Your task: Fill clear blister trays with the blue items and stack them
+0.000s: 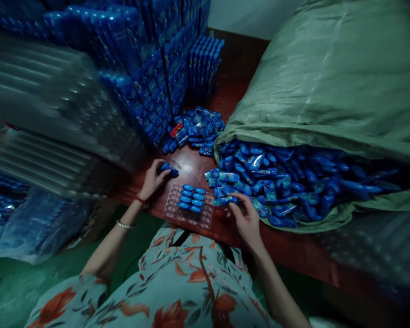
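My left hand (pixel 153 180) is closed on a small blue packet (pixel 169 170), held just above the table left of the tray. Fingers of my right hand (pixel 245 216) pinch another blue wrapped item (pixel 225 199) at the tray's right side. Between the hands lies a clear plastic tray (pixel 171 209) with rows of oval cavities. Several shiny blue oval pieces (pixel 191 199) sit in two columns in its middle, and the cavities around them show bare plastic. What exactly is inside the wrapped items cannot be made out.
A large pale green sack (pixel 321 86) lies open on the right, spilling blue wrapped pieces (pixel 280 182). A loose heap of blue packets (pixel 201 127), one red, lies beyond the tray. Tall stacks of filled blue packs (pixel 136 68) and clear trays (pixel 54 100) stand left.
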`<state>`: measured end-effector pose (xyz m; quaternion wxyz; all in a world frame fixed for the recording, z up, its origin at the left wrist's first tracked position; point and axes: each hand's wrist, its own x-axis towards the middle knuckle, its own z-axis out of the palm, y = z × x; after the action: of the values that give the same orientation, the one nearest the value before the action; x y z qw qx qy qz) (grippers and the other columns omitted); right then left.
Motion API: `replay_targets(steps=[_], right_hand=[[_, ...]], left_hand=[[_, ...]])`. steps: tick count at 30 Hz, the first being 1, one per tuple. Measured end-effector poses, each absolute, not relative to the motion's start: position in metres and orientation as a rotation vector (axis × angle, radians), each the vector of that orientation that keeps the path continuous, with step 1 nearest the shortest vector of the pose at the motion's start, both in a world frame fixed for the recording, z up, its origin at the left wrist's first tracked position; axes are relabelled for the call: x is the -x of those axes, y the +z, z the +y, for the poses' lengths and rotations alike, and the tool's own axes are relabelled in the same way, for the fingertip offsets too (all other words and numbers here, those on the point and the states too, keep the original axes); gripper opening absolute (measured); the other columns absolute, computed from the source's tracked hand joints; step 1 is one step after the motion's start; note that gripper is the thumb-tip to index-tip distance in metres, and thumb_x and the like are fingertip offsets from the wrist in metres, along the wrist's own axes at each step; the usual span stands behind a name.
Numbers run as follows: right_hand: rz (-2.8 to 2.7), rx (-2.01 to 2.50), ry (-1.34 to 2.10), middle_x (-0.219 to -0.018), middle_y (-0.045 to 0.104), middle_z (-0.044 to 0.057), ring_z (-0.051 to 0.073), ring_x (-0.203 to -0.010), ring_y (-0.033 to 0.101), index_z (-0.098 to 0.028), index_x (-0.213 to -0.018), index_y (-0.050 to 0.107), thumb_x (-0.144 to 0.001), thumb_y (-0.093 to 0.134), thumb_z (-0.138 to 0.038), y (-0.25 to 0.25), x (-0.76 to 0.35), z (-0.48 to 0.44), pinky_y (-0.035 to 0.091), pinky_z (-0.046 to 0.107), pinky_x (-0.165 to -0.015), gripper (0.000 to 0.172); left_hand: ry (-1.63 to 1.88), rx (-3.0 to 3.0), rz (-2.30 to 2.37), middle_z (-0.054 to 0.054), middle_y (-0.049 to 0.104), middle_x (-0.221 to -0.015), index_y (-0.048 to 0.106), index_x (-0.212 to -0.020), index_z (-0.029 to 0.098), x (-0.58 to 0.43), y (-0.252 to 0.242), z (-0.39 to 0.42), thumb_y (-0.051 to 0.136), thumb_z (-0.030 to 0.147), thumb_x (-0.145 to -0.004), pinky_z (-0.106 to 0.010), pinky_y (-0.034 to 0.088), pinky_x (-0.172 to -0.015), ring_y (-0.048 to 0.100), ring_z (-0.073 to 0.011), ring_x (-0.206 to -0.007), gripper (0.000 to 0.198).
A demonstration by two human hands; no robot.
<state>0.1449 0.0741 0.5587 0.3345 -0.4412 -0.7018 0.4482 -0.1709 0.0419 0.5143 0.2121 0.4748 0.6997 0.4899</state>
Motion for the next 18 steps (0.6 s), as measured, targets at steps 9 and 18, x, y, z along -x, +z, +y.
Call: replay_targets(steps=[9, 18], right_hand=[[-2.162, 0.784, 0.949, -0.106, 0.062, 0.005, 0.016, -0.099, 0.06, -0.025, -0.119, 0.052, -0.087, 0.048, -0.011, 0.531, -0.137, 0.024, 0.051, 0.03, -0.088, 0.034], [-2.749, 0.451, 0.39, -0.085, 0.06, 0.01, 0.017, -0.077, 0.057, -0.011, -0.114, 0.058, -0.09, 0.036, -0.009, 0.548, -0.12, 0.04, 0.052, 0.027, -0.067, 0.033]], left_hand=[[1.64, -1.06, 2.21, -0.002, 0.06, -0.091, 0.053, -0.103, 0.019, 0.109, 0.522, -0.086, 0.065, 0.027, -0.078, -0.025, 0.052, -0.074, 0.061, -0.0123, -0.081, 0.029], [1.249, -2.002, 1.955, -0.011, 0.061, -0.105, 0.052, -0.12, 0.02, 0.07, 0.522, -0.084, 0.056, 0.014, -0.083, -0.028, 0.053, -0.075, 0.06, -0.0177, -0.092, 0.038]])
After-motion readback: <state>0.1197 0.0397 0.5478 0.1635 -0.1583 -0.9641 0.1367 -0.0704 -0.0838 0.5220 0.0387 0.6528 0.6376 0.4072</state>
